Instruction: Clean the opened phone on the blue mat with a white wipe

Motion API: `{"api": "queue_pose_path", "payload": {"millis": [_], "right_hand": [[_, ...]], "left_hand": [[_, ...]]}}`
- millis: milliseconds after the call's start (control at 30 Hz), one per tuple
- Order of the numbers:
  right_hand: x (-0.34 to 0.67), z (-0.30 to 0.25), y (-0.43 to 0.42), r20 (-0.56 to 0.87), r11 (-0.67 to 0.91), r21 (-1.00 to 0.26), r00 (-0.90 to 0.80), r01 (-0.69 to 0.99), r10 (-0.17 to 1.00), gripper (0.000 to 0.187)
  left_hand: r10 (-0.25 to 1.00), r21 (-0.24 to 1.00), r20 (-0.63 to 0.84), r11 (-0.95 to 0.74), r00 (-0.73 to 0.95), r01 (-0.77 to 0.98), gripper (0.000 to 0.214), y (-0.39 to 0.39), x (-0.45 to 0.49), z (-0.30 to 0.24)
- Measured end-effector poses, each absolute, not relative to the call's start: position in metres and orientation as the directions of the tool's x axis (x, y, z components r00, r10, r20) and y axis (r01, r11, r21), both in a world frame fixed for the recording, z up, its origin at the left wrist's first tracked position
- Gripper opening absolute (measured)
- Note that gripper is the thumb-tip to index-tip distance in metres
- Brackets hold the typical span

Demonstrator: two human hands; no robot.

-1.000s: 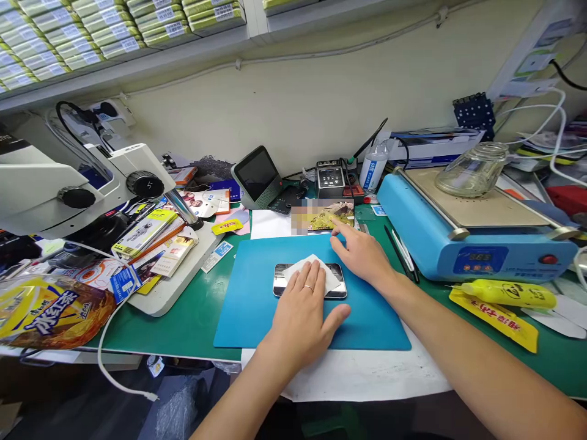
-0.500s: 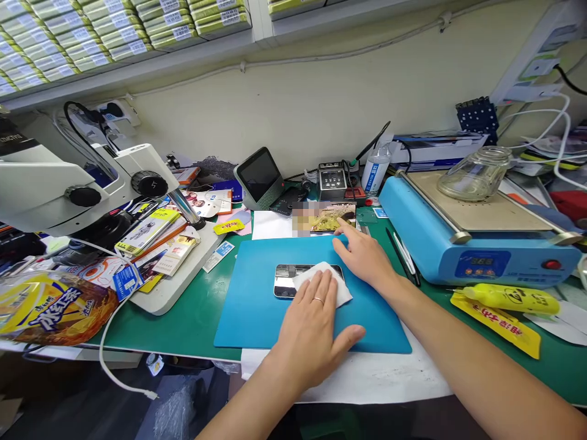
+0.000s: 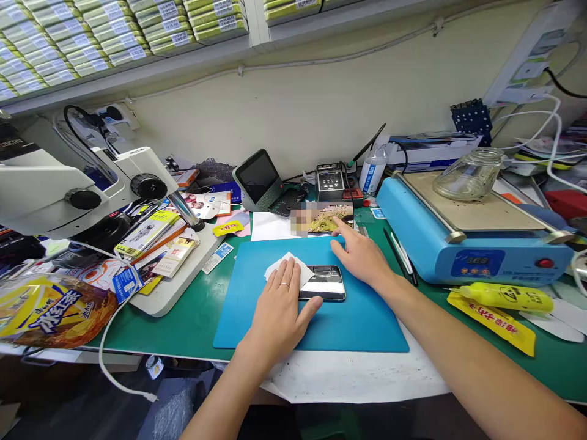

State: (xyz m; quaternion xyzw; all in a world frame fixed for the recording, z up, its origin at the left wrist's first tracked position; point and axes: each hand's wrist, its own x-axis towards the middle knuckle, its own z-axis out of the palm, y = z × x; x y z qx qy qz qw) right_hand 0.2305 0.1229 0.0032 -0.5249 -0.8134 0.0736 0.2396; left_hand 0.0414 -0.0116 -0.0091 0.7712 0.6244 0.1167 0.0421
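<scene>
My left hand (image 3: 280, 308) lies with its fingers flat on a white wipe (image 3: 275, 267), over the left end of a smartphone (image 3: 329, 283). Beneath that end the wipe and fingers hide the phone; its right part shows a reflective dark face. The phone rests on a blue mat (image 3: 245, 321). My right hand (image 3: 364, 253) reaches over the mat's far right corner, index finger stretched out and thumb apart. Its fingertip is at the lit screen (image 3: 331, 219) of a device behind the mat, partly blurred out. Nothing is held in the right hand.
A microscope (image 3: 87, 189) stands left, with boxes on its base and a drink pack (image 3: 55, 308) in front. At right are a blue heating plate machine (image 3: 413, 229) bearing a glass jar (image 3: 470, 174), tweezers-like tools (image 3: 402, 256) and a yellow bottle (image 3: 507, 297).
My left hand has slid the wipe leftward across the phone, uncovering the phone's right part. My right hand has stayed near the lit screen, its index finger now a little more extended.
</scene>
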Motion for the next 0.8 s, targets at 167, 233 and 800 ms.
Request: {"api": "queue_pose_path", "payload": {"millis": [167, 233, 800], "right_hand": [[0.230, -0.001, 0.125, 0.274, 0.502, -0.295, -0.431, 0.813, 0.860, 0.028], [0.230, -0.001, 0.125, 0.258, 0.514, -0.279, -0.452, 0.811, 0.854, 0.028], [0.228, 0.003, 0.124, 0.270, 0.429, -0.357, -0.348, 0.830, 0.898, 0.034]], "left_hand": [[0.975, 0.192, 0.127, -0.202, 0.180, 0.960, 0.078, -0.024, 0.042, -0.011], [0.979, 0.196, 0.112, -0.192, 0.172, 0.962, 0.081, -0.027, 0.049, -0.009], [0.958, 0.238, 0.054, -0.287, 0.283, 0.928, 0.080, -0.015, 0.051, -0.003]]}}
